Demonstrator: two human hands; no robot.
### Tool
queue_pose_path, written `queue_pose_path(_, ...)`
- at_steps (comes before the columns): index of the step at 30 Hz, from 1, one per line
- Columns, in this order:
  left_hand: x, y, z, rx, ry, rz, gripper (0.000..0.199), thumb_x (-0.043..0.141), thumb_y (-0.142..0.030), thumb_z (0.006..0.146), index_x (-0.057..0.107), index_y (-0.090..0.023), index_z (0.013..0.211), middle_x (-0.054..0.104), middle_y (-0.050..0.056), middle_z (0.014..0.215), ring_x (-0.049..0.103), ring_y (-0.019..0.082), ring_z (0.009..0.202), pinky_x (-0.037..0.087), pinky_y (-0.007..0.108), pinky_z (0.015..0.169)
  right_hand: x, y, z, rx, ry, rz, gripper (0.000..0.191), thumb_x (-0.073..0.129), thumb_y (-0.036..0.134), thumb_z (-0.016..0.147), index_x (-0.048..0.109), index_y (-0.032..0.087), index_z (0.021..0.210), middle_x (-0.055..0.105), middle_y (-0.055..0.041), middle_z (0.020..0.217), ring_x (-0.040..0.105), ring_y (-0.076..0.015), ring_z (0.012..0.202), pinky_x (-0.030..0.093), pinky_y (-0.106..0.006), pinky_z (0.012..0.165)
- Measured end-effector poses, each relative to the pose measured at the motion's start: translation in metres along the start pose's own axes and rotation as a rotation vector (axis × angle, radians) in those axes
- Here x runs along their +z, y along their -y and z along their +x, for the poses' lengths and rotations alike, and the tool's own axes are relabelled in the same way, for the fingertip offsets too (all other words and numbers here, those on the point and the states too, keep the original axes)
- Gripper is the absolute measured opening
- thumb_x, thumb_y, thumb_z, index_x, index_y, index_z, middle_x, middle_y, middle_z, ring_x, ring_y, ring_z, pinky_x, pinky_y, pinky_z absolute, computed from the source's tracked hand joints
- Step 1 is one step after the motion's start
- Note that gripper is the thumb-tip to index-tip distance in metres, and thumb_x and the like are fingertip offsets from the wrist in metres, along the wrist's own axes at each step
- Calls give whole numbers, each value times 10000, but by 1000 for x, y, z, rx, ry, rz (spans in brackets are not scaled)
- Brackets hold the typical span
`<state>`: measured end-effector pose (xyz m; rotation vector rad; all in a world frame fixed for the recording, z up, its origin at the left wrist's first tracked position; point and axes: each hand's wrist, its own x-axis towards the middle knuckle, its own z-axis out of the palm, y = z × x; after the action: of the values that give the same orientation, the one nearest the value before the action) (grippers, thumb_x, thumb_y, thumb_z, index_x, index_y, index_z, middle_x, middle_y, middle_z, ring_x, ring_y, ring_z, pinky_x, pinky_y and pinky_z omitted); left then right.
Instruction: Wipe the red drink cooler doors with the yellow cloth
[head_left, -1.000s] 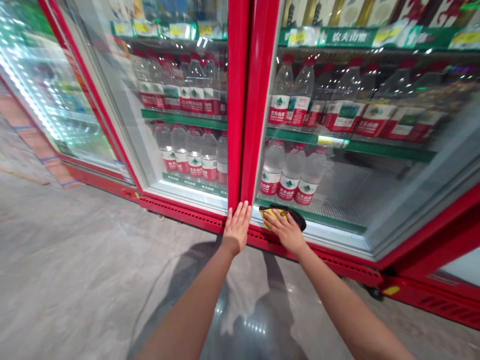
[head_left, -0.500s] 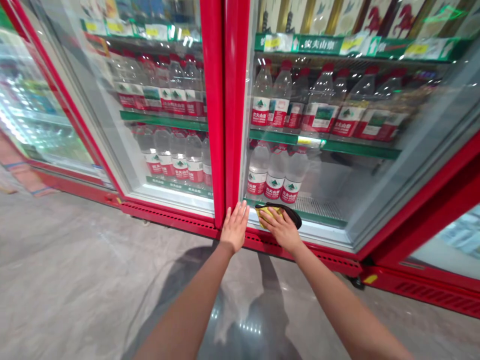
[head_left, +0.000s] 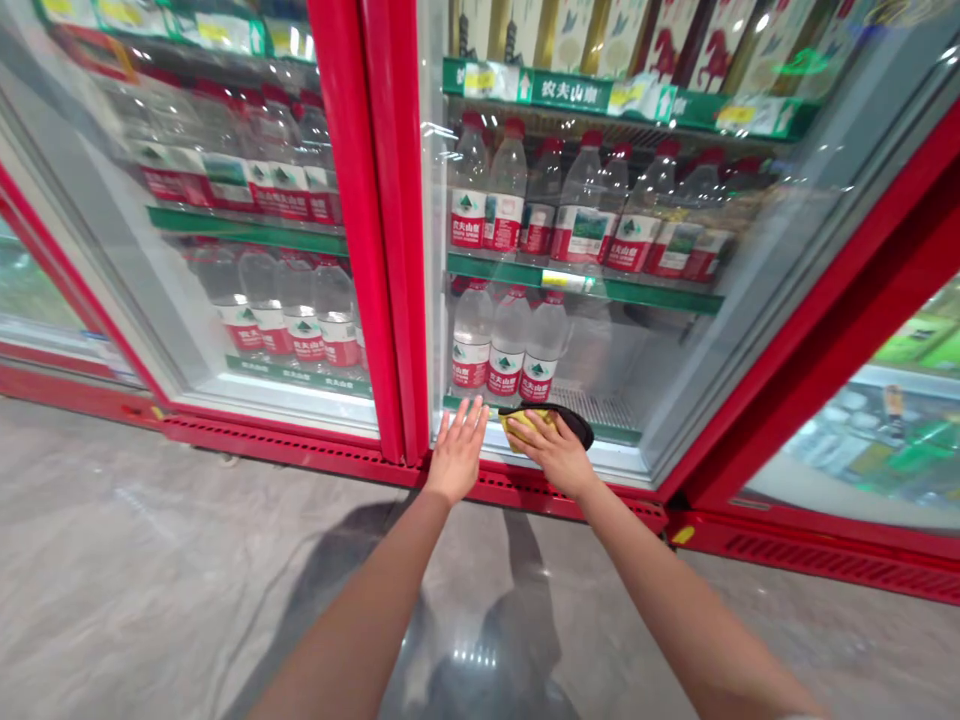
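My left hand (head_left: 456,452) lies with fingers outstretched against the lower edge of the glass door, near the red frame (head_left: 401,300), holding nothing. To its right, my right hand (head_left: 559,455) presses a yellow and black cloth (head_left: 576,424) on the bottom of the same door. The cloth shows around and beyond the fingers. Behind the glass, right above the hands, three clear bottles with red and white labels (head_left: 505,360) stand on the lowest shelf.
More bottles (head_left: 585,215) fill the shelf above, over a green shelf strip (head_left: 637,291). A second glass-doored cooler section (head_left: 262,400) is on the left, another red-framed cooler (head_left: 825,555) on the right. Grey floor (head_left: 135,560) lies below.
The view has turned to the right, so the coolers sit further left in the picture. Relative to the door, both hands and the cloth have moved a little to the right.
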<state>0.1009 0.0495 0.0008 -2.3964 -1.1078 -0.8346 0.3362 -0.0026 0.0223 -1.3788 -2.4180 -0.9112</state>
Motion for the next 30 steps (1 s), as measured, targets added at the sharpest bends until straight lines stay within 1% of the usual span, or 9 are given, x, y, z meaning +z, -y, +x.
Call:
queue_pose_path(4,1,-5,10,-27,-37,-18,861,445,-48,832,110,-160,1617,177,106,1683,104,263,1570,152,538,1273,-23,-28,-4,132,-58,-25,595,486,157,968,428,394,1511,412,34,1602,265,-222,1528,160,-492,1233)
queue_pose_path(8,5,-13,12,11,-12,-19,834,452,-47,836,165,-157,1611,183,112,1682,90,261,1571,150,525,1274,-24,-25,3,296,-149,-38,608,504,151,960,428,384,1517,372,7,1624,206,-283,1546,91,-561,1232)
queue_pose_path(12,12,-21,12,14,0,-40,795,450,-51,849,195,-121,1599,160,147,1684,80,282,1570,182,530,1263,-7,-19,-24,70,9,15,551,485,146,970,490,371,1473,448,26,1580,327,-226,1500,189,-490,1227)
queue_pose_path(15,14,-27,15,18,-24,-56,827,477,-70,846,150,-109,1605,154,162,1681,79,282,1571,165,532,1267,-13,-39,-48,16,58,18,540,469,125,972,517,377,1448,486,43,1554,378,-188,1472,238,-444,1213)
queue_pose_path(18,14,-36,22,32,-51,-55,845,488,-85,854,122,-140,1614,159,147,1683,100,278,1570,132,542,1273,-31,-61,-46,223,-68,-46,581,477,113,963,485,387,1476,441,20,1587,290,-240,1518,179,-509,1227)
queue_pose_path(21,17,-50,29,45,-72,-56,848,480,-83,862,103,-155,1617,179,142,1680,115,278,1568,127,554,1272,-38,-62,-29,394,-184,-88,591,506,146,960,458,385,1498,372,-3,1627,179,-305,1551,113,-589,1226)
queue_pose_path(24,21,-66,33,86,-67,-67,832,472,-72,864,121,-150,1615,209,146,1674,119,281,1567,134,557,1270,-26,-51,-33,288,-122,-66,604,523,157,954,442,387,1506,379,10,1622,183,-287,1552,120,-578,1230)
queue_pose_path(27,20,-75,37,134,-43,-88,841,484,-73,856,131,-160,1615,210,138,1675,123,275,1567,125,549,1274,-16,-56,-63,81,13,-24,591,516,150,956,456,393,1491,436,42,1588,281,-217,1521,179,-498,1236)
queue_pose_path(30,18,-78,41,124,-50,-99,869,497,-71,847,109,-172,1618,182,128,1683,108,270,1570,111,546,1278,-21,-77,-86,131,9,-39,605,503,135,957,449,413,1492,462,53,1571,305,-201,1511,180,-476,1239)
